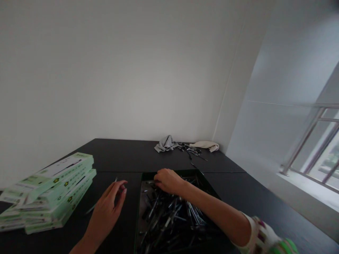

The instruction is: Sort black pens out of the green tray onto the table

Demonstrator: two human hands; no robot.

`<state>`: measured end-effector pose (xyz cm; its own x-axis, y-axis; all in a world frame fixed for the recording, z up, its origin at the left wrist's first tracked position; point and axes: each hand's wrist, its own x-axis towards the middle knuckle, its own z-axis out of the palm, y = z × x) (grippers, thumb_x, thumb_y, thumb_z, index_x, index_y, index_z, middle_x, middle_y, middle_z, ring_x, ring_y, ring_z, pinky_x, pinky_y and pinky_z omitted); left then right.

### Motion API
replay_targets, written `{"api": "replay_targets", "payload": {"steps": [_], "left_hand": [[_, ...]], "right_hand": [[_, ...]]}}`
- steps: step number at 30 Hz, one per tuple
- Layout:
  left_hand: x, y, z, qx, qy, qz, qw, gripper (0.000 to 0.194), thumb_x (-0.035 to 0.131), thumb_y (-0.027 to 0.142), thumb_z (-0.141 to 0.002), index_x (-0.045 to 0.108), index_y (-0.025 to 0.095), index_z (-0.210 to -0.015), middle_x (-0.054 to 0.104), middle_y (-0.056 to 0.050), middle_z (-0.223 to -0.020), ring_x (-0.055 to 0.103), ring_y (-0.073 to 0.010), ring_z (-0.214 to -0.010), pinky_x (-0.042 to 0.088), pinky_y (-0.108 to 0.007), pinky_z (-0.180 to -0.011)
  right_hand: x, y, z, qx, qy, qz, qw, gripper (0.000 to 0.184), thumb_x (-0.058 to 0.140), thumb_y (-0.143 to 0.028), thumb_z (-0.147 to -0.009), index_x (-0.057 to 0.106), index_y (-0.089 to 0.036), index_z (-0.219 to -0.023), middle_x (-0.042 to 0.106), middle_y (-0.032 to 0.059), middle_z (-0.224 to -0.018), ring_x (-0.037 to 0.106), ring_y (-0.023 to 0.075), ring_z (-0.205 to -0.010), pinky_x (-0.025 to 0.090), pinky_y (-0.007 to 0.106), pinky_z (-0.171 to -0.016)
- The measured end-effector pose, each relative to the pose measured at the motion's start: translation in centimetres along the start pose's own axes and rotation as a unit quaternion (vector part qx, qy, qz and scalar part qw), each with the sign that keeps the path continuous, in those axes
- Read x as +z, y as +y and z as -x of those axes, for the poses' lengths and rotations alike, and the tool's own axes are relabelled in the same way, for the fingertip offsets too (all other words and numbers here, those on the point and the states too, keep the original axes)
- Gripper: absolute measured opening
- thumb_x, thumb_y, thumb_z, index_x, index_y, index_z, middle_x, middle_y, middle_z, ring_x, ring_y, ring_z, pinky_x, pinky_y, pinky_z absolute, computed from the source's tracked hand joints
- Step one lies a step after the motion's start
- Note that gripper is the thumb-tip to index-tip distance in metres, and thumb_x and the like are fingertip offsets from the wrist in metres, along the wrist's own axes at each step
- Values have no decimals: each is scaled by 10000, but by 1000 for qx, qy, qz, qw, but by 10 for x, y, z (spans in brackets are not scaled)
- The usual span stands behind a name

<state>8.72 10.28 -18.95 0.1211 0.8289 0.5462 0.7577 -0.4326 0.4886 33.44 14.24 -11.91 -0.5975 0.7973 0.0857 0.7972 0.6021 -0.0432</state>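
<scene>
We take the dark tray (141, 208) as the middle of our clock, with twelve at its far edge. It sits on the black desk (119, 155) right in front of us, filled with a loose heap of slim dark pieces (164, 220), many with shiny shafts, pointing every which way; a patch of the tray floor shows at nine o'clock.

Our right grip (168, 180) is over the tray at twelve, fingers bent down toward the heap. Its fingertips are hidden, so we cannot tell whether it has grasped anything. The forearm crosses the tray from four o'clock, where a pale patterned sleeve (261, 233) with a green part shows.

Our left grip (109, 203) is at nine, just outside the tray, fingers curled and the thumb apart from them. A slender rod (90, 209) shows on both sides of it, partly hidden behind the hand; we cannot tell whether it is grasped or lies on the desk.

Farther out at nine, we have printed green-and-white boxes (53, 187) in an uneven, slanting stack. At twelve, near the wall (148, 77), lies a crumpled grey cloth (166, 144); toward one, a small scatter of dark pieces (191, 149) and a cream cloth (205, 145). A metal railing (304, 141) stands between two and three, at the window.
</scene>
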Motion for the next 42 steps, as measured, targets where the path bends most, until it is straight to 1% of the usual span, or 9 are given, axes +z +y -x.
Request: {"api": "replay_targets", "payload": {"steps": [5, 10, 20, 26, 29, 32, 34, 39, 42], "left_hand": [[-8, 12, 1, -28, 10, 78, 997, 320, 404, 452, -918, 550, 225, -1089, 688, -62, -1038, 664, -222, -962, 515, -335, -859], [-7, 18, 2, -37, -7, 121, 992, 326, 446, 464, -894, 584, 228, -1072, 711, -54, -1009, 680, -224, -937, 526, -330, -852], [0, 15, 4, -48, -51, 154, 986, 295, 450, 446, -913, 554, 247, -1105, 677, -52, -1056, 635, -237, -1014, 453, -390, -944], [-6, 23, 9, -53, -64, 196, 977, 302, 456, 461, -913, 553, 266, -1122, 670, -46, -1074, 623, -227, -1032, 446, -375, -949], [-9, 41, 15, -58, -125, 335, 932, 310, 496, 485, -896, 577, 286, -1120, 684, -16, -934, 648, -191, -891, 499, -302, -820], [-10, 58, 22, -54, -174, 503, 845, 446, 633, 534, -793, 580, 324, -1183, 699, 1, -884, 648, -177, -796, 507, -275, -734], [-10, 64, 25, -76, -181, 543, 816, 456, 678, 505, -769, 584, 350, -1187, 712, 12, -871, 650, -170, -770, 511, -266, -713], [-18, 60, 27, -117, -158, 482, 854, 160, 664, 409, -813, 687, 307, -934, 705, 29, -798, 654, -152, -696, 524, -230, -677], [-25, 57, 27, -123, -102, 457, 875, 175, 675, 426, -795, 700, 273, -875, 683, 30, -717, 626, -137, -648, 513, -185, -620]], "right_hand": [[-31, 1, 20, 15, 86, -105, 991, 129, 575, -220, -835, 655, -162, -752, 657, 6, -697, 602, 129, -665, 386, 212, -604], [-30, 3, 31, 99, 146, -194, 965, 126, 545, -207, -809, 619, -144, -729, 658, 24, -680, 589, 134, -629, 382, 216, -577], [-13, 53, 36, 220, 107, -380, 892, 154, 579, -202, -754, 601, -143, -613, 624, 11, -504, 601, 134, -481, 461, 227, -502], [-34, 30, 58, 169, 147, -493, 841, 212, 652, -346, -748, 606, -140, -727, 643, 1, -630, 624, 130, -602, 519, 261, -628], [-38, -1, 70, 143, 169, -571, 791, 283, 668, -420, -758, 613, -145, -796, 657, -3, -691, 641, 120, -675, 527, 260, -702], [-30, -38, 76, 147, 165, -732, 644, 285, 792, -341, -658, 640, -123, -762, 682, 15, -688, 648, 112, -660, 525, 234, -677], [-21, -59, 76, 158, 148, -795, 567, 289, 834, -296, -607, 632, -121, -717, 685, 16, -668, 655, 113, -641, 527, 227, -659], [-4, -90, 69, 162, 85, -871, 455, 322, 859, -244, -565, 609, -120, -724, 673, 20, -661, 648, 112, -639, 536, 238, -663], [2, -88, 65, 149, 31, -872, 465, 334, 801, -359, -644, 605, -116, -762, 648, 18, -663, 600, 87, -570, 539, 267, -662]]}}
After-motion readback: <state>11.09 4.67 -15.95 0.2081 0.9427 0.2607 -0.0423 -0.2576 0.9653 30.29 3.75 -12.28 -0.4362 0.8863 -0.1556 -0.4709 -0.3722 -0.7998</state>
